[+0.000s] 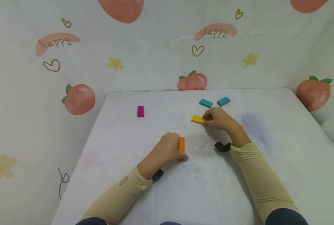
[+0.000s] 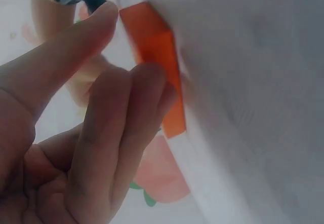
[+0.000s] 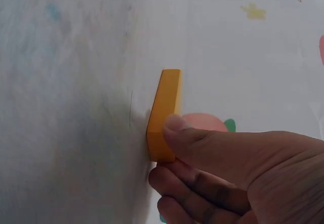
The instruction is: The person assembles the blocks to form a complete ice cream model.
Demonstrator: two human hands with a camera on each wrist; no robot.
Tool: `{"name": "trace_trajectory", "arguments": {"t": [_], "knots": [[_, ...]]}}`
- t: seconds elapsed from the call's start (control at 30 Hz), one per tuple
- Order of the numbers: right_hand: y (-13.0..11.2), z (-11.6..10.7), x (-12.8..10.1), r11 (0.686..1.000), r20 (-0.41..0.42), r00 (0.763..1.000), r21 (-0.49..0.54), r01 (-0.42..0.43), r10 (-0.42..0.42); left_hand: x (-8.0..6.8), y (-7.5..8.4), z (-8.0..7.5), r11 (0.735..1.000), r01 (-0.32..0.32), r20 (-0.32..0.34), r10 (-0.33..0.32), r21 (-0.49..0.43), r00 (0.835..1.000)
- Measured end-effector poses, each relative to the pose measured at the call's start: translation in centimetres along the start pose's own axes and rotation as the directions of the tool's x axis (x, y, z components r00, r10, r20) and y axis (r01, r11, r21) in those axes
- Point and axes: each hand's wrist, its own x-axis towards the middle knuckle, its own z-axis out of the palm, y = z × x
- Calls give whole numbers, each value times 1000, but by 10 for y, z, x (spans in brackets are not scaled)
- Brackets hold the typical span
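Observation:
In the head view my right hand (image 1: 218,119) pinches one end of a yellow block (image 1: 197,119). The right wrist view shows the thumb (image 3: 177,125) on the block's side and the other fingers curled under its near end. My left hand (image 1: 168,147) is at an orange block (image 1: 182,145) lying on the table in front of me. From the left wrist, the fingers (image 2: 147,82) overlap the long side of this block, while the thumb tip is right by one end corner. Part of the orange block is hidden behind the fingers.
Behind the right hand lie a teal block (image 1: 206,103) and a blue block (image 1: 223,101). A magenta block (image 1: 140,111) is at the back left of the white table (image 1: 113,131). Dark wrist camera mounts (image 1: 222,147) show under both wrists. A printed cloth (image 1: 155,56) hangs behind.

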Motion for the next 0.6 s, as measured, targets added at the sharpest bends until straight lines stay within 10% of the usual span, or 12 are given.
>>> {"name": "trace_trajectory", "arguments": {"t": [0.27, 0.6], "knots": [[-8, 4, 0, 1000, 11, 1000, 14, 17, -17, 6, -12, -13, 997, -81, -76, 79, -18, 994], [-6, 8, 2, 999, 17, 1000, 20, 25, -26, 47, -18, -34, 948, -316, -118, 318, 37, 941]]}}
